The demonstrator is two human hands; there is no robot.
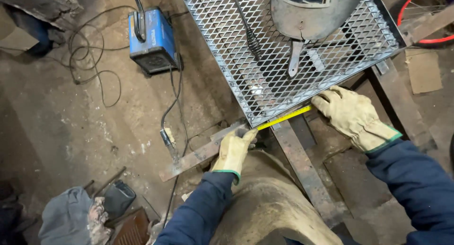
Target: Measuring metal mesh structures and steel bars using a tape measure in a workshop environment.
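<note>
On the dirt floor at the left stands a blue welder (152, 39). The gloved left hand (232, 150) pinches one end of a yellow tape (285, 118) along the mesh panel's (265, 79) near edge; the gloved right hand (352, 115) presses the other end down, fingers curled.

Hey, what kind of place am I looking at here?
Probably a metalworking or welding workshop: a blue box-shaped welding machine sits on the dirty floor, and a grey welding mask lies on a grey expanded-metal mesh panel.
</note>
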